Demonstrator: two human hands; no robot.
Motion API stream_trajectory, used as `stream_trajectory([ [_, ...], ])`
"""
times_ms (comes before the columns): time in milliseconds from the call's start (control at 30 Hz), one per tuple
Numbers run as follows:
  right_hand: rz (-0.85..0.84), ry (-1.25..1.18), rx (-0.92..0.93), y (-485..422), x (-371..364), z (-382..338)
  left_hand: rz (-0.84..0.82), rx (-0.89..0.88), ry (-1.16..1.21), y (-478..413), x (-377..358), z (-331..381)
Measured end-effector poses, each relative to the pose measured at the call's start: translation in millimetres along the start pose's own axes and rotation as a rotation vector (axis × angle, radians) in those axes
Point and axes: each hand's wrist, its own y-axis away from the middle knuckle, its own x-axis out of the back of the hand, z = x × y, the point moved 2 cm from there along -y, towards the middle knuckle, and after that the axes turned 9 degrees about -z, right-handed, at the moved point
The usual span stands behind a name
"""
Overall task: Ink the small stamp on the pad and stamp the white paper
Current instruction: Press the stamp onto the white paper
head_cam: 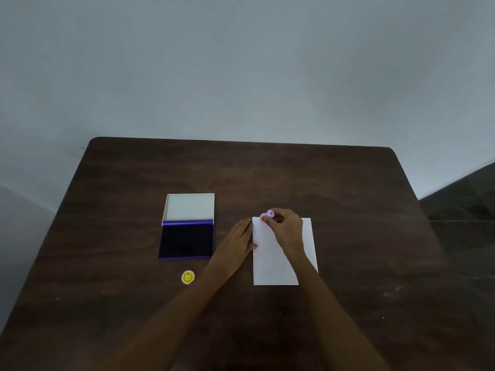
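Head view, the only one. Dark wood table [294,178] fills the lower half of the frame. Right of centre lies the white paper [276,261], flat, long side running away from the camera. Right hand [285,226] pinches the small stamp [267,216], pink-lilac, at the paper's upper left corner; whether its face touches the sheet cannot be told. Left hand [239,241] lies flat, fingers together, against the paper's left edge, steadying it. Ink pad [186,241] left of centre, lid open, well apart from the paper. Yellow round cap [188,277] below it

Judgement: stamp light, rigid, small; best gripped by its sides. Paper thin, slides easily; needs holding down
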Motion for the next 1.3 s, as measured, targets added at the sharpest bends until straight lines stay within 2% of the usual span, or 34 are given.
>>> stream_trajectory([
  [100, -0.062, 0.082, -0.013, -6, -5, 5, 0.002, 0.074, 0.05, -5, -6, -5],
  [233, -0.089, 0.152, -0.016, -7, -9, 8, 0.05, -0.067, -0.159, 0, -10, -10],
  [500, -0.157, 0.234, 0.011, -7, -14, 4, 0.083, -0.125, -0.214, 2, -11, -13],
  [767, -0.159, 0.232, -0.011, -8, -17, 1, 0.071, -0.088, -0.189, 2, -12, -14],
  [967, -0.233, 0.25, -0.031, -12, -15, -6, 0.075, -0.137, -0.303, 1, -12, -16],
  [1067, -0.248, 0.267, -0.026, -14, -13, -8, 0.076, -0.131, -0.259, 2, -11, -15],
  [1300, -0.239, 0.12, -0.17, -21, -11, -8, 0.107, -0.152, -0.251, 2, -13, -16],
])
